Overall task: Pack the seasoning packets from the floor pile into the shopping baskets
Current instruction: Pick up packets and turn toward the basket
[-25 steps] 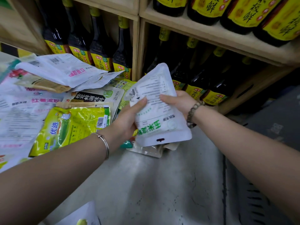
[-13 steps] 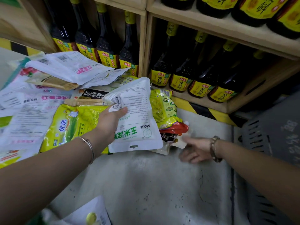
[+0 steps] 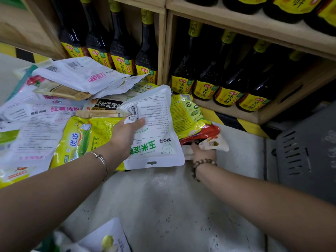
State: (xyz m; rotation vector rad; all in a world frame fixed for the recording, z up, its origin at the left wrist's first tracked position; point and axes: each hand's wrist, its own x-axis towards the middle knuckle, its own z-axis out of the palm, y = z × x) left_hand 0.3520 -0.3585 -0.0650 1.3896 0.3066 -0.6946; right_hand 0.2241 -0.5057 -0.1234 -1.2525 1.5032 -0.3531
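Down on the floor (image 3: 163, 206) by the shelf, we were in the gathering step. Our left hand (image 3: 127, 131) pinched the white packet (image 3: 154, 139) near its top corner, thumb on the printed face and fingers hidden behind, holding it raised over the near edge of the pile (image 3: 54, 113). Our right hand (image 3: 203, 153) was at the pile's right end, against a pale packet (image 3: 216, 143) lying under a red packet (image 3: 205, 131). Its fingers were tucked out of sight, so we could not tell whether they had closed on anything. The grey basket (image 3: 300, 151) stood just to the right, its inside not in view. We judged that the next move called for a firm hold on the pale packet, a pull clear of the red one without dragging the heap, then a carry of both packets to the basket. Half a second before, the right hand was blurred over bare floor, short of the pile; a second before, both hands held the white packet.
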